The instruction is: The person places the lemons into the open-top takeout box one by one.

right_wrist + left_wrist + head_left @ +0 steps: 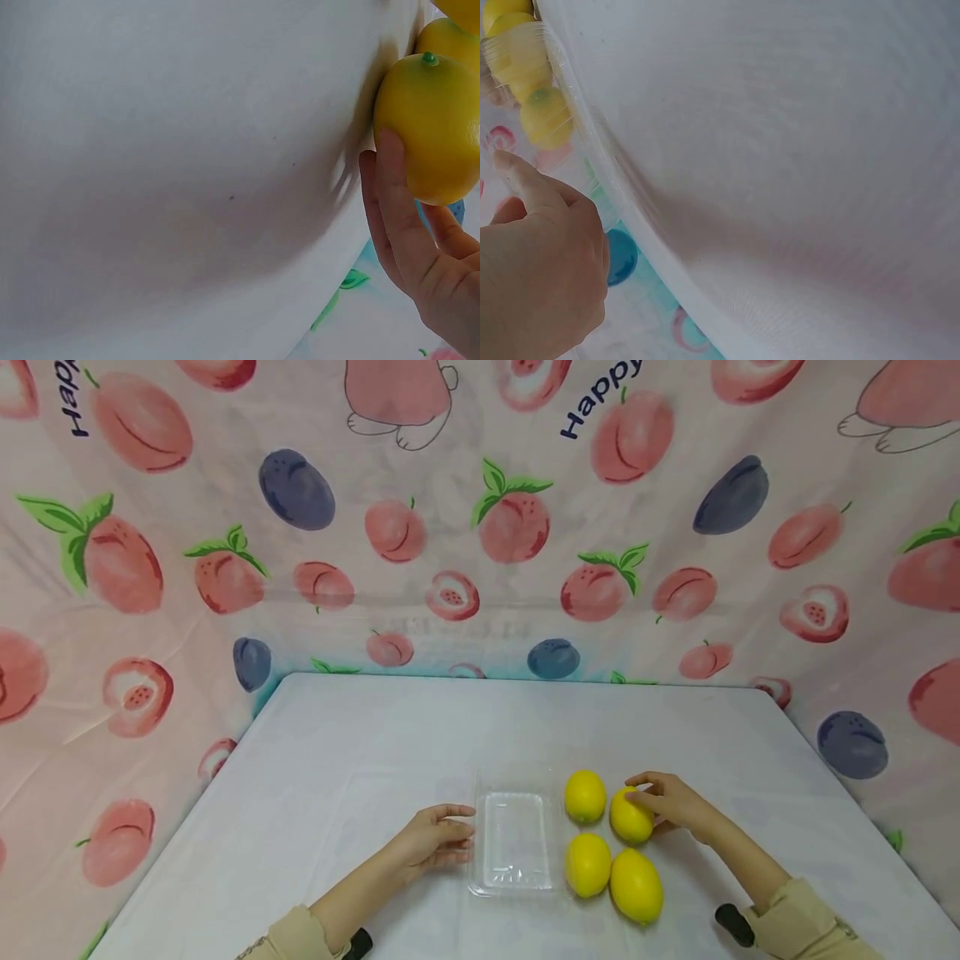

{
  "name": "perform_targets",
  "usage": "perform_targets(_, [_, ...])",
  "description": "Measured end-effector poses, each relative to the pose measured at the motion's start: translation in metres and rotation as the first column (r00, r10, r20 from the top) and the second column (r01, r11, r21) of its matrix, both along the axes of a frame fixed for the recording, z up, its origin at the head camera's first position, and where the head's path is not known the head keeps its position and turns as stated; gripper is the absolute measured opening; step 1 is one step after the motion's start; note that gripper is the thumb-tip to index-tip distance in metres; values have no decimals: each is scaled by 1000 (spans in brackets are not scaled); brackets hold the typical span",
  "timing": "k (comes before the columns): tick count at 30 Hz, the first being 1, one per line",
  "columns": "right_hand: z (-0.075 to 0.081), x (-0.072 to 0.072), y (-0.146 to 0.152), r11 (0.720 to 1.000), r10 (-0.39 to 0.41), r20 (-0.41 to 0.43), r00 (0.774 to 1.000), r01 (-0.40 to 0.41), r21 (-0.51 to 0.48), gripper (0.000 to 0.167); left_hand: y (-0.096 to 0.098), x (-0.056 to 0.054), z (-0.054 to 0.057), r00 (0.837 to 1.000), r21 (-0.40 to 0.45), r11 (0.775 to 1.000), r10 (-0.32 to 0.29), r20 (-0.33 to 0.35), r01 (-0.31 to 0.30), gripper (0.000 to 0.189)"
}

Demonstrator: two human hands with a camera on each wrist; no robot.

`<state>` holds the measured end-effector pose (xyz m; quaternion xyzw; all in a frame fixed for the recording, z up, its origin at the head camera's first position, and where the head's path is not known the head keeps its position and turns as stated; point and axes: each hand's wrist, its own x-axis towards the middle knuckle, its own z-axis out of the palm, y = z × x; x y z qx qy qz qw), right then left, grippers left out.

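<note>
A clear plastic box (517, 839) lies on the white table, with several yellow lemons to its right. My left hand (431, 843) is at the box's left side, fingers extended and fingertips at its wall; in the left wrist view that hand (544, 247) appears beside the transparent wall (585, 127). At the far right of the group, my right hand (675, 806) holds a lemon (630, 818) between its fingers and thumb. The right wrist view shows the fingers (401, 195) against this lemon's (435, 127) side, its green tip facing up.
Beside the held lemon are a far-left lemon (585, 796), a near-left lemon (588, 865) and a near-right lemon (636, 886). The white table (360, 727) meets a fruit-printed cloth (450, 527) behind and at both sides.
</note>
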<state>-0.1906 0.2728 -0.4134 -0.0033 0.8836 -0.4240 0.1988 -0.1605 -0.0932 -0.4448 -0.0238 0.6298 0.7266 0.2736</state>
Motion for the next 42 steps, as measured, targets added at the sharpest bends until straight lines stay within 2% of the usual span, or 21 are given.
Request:
perform_targets(9, [4,-1,0,1000,-7,-35,999,8,23,48,-1,1,0,1000,2,1000,0,6,0,45])
perform_targets(25, [27,-5,-4,999,33,-97,995,-35,-20,52,-1,2,1,1000,3,1000,4,11,-4,45])
perform_targets(34, [46,-5,-22,997,61,-141,988,-68,-40,49,0,0,0,1000,6,1000,10,16,-10,45])
perform_targets(42, [46,-4,-47,993,89,-174,981,-100,-57,45,-1,1,-1,1000,5,1000,7,18,-7,45])
